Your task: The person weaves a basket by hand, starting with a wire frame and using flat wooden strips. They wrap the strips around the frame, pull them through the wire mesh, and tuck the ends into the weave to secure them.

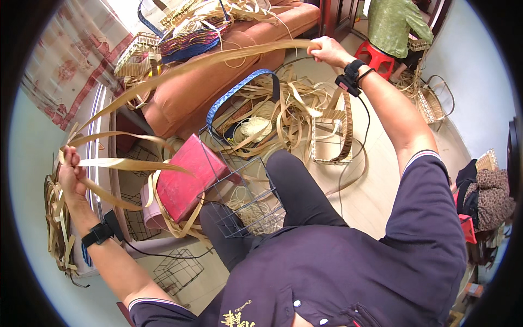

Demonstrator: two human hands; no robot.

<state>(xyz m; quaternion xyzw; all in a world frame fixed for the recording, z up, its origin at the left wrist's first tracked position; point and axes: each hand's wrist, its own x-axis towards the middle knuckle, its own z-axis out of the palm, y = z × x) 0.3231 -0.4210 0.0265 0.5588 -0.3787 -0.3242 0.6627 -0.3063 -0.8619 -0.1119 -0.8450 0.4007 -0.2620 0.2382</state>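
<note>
A long tan flat weaving strip (218, 54) stretches in an arc across the upper part of the view. My right hand (329, 52), raised at the far side, is closed around one end of it. At the left, my left hand (74, 171) is closed on a bunch of the same strips, whose loose ends (125, 163) hang out to the right. Across my thighs rests a dark wire basket frame (248, 196), touched by neither hand. Beside it, a red box (188, 177) leans over a pink bucket (151, 210).
Piled strips (294, 109) and a cream cord ball (256, 129) lie ahead, near a blue arched handle (239, 90). A part-woven basket (332, 139) stands right of them. An orange sofa (190, 92) holds more baskets. Another person in green (395, 27) sits on a red stool (376, 57).
</note>
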